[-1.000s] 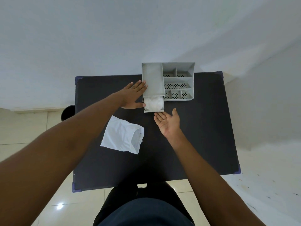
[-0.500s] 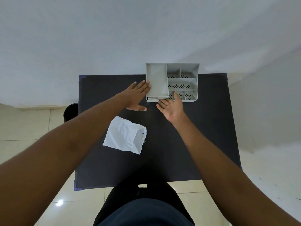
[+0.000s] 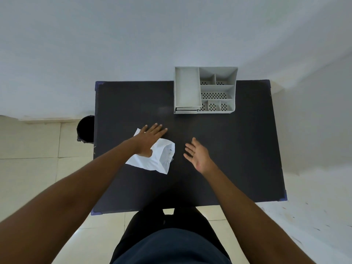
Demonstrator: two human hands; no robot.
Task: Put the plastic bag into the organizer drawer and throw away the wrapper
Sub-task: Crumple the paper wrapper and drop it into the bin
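A grey plastic organizer (image 3: 205, 90) stands at the far edge of the black table (image 3: 238, 149), its drawer (image 3: 186, 109) pushed in at the front left. The plastic bag is hidden inside. A white wrapper (image 3: 158, 159) lies flat on the table's left half. My left hand (image 3: 149, 140) rests flat over the wrapper's upper left part, fingers spread. My right hand (image 3: 197, 154) hovers just right of the wrapper, palm up, fingers apart, holding nothing.
A black bin (image 3: 85, 129) stands on the tiled floor beside the table's left edge. A white wall runs behind the table. My legs in dark clothing are at the table's near edge.
The drawer with the bag went from pulled out to shut. Both hands then drew back from the organizer; the left one came down onto the wrapper, the right one stopped beside it.
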